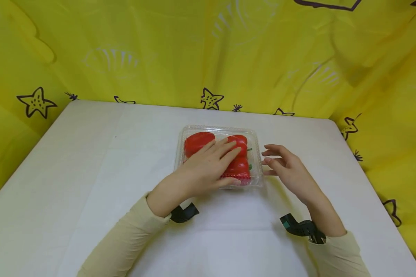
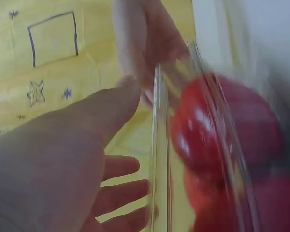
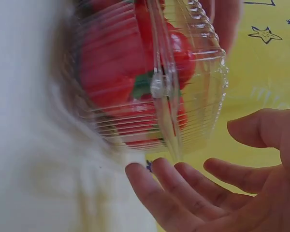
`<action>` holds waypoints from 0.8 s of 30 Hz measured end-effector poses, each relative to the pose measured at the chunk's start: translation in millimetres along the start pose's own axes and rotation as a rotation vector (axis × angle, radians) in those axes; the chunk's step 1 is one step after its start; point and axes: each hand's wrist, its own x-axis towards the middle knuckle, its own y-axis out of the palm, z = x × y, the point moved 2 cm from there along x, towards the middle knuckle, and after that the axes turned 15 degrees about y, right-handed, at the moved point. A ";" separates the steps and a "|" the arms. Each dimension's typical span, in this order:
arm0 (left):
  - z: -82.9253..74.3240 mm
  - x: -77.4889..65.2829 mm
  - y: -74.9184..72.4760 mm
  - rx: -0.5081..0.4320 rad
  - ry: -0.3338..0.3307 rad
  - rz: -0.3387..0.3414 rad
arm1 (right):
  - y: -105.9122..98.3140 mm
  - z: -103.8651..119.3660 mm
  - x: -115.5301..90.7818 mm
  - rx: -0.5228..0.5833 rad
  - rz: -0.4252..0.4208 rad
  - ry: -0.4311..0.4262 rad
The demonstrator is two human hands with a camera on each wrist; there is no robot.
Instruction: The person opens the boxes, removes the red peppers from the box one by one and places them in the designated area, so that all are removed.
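Note:
A clear plastic clamshell box [image 1: 257,154] lies on the table, with several red bell peppers [image 1: 197,142] inside. Green stems show near its right side. My left hand [image 1: 206,165] lies over the top of the box with fingers straight and spread. Just off the box's right edge is my right hand [image 1: 291,169], its fingers loosely bent and nothing in them. The right wrist view shows the lid down on the base, with a small clear tab [image 3: 159,86] at the seam. From the left wrist, the peppers [image 2: 198,130] look blurred behind the plastic.
A white cloth covers the table [image 1: 124,231]. Behind and beside it hangs a yellow curtain [image 1: 159,57] with starfish and shell drawings. Each wrist carries a black strap mount, the left mount [image 1: 185,213] and the right mount [image 1: 299,227].

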 end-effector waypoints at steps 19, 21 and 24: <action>-38.9 45.6 29.2 0.222 0.141 -0.107 | 16.3 -42.7 -0.8 0.656 0.405 0.047; -39.5 46.2 30.3 0.230 0.126 -0.113 | 17.6 -47.1 1.4 0.744 0.474 0.043; -39.2 45.5 30.8 0.207 0.105 -0.099 | 19.4 -52.0 3.7 0.858 0.565 0.051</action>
